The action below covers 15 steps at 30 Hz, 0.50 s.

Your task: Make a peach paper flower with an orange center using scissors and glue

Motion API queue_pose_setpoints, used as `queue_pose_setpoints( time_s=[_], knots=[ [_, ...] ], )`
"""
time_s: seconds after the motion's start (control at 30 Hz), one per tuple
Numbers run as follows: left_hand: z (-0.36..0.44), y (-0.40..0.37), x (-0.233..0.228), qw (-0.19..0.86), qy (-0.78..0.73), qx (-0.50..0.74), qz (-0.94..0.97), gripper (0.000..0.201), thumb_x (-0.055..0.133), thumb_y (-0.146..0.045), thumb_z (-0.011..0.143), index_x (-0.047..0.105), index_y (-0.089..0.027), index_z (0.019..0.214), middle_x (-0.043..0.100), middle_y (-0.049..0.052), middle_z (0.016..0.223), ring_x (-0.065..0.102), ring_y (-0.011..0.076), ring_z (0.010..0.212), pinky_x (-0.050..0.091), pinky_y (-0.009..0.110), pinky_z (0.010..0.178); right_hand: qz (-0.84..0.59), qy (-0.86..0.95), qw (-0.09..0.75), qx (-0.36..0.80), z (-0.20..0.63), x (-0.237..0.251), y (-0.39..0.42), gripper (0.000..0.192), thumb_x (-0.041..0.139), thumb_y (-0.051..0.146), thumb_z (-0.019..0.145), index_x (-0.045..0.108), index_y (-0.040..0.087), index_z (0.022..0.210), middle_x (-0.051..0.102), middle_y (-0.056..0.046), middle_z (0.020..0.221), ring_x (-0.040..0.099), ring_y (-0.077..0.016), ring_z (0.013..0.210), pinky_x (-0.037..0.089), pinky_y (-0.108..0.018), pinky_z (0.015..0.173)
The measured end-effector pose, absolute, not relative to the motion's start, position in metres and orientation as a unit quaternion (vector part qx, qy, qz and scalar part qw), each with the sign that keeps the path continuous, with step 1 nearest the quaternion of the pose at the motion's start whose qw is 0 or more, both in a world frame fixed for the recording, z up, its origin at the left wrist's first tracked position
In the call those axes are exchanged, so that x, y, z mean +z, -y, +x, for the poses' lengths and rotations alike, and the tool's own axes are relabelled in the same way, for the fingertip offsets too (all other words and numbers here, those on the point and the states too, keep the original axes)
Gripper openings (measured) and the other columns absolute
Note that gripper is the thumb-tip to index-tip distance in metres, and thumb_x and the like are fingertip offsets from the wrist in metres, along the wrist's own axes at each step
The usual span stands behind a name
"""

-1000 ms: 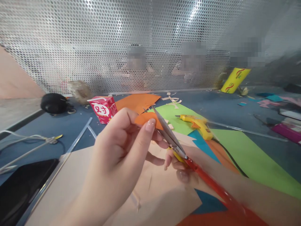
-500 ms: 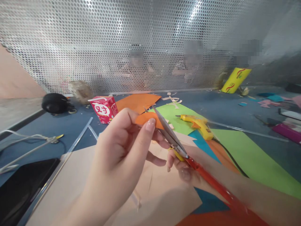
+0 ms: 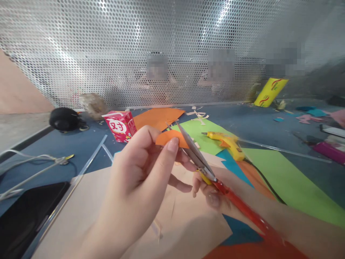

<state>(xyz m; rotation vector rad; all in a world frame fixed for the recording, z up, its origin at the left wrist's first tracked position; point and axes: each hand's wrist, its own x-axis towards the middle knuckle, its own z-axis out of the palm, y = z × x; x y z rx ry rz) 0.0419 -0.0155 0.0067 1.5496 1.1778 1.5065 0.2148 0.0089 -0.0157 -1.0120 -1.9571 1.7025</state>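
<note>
Cutting a small piece of orange paper (image 3: 168,136), held up above a peach sheet (image 3: 88,201) on the tabletop (image 3: 275,126). Good practice would be to keep the scissors (image 3: 229,196) steady, feed the paper into the slightly parted blades (image 3: 193,148), and take short snips, thumb clear of the cutting line. The left hand (image 3: 142,172) is closed in a pinch, thumb on the paper's near face; the paper's right end meets the blades. The right hand (image 3: 215,201) curls around the scissors; its hold within the loops is hidden.
</note>
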Motion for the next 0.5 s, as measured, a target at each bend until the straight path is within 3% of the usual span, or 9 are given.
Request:
queue_pose_setpoints(
  time_s=[0.5],
  knots=[
    [0.0422,0.0170,0.0054,0.372,-0.445,0.577,0.575,0.011,0.053,-0.027,0.084,0.052,-0.020,0.076,0.066,0.002,0.074,0.066,0.0181,0.070,0.059,0.028,0.043,-0.353,0.692,0.193,0.599,0.2144,-0.0179,-0.0092,0.034,0.060,0.050,0.076,0.048,0.018,0.072,0.039,0.003,0.063,0.035,-0.0086,0.054,0.033,-0.022,0.051]
  ],
)
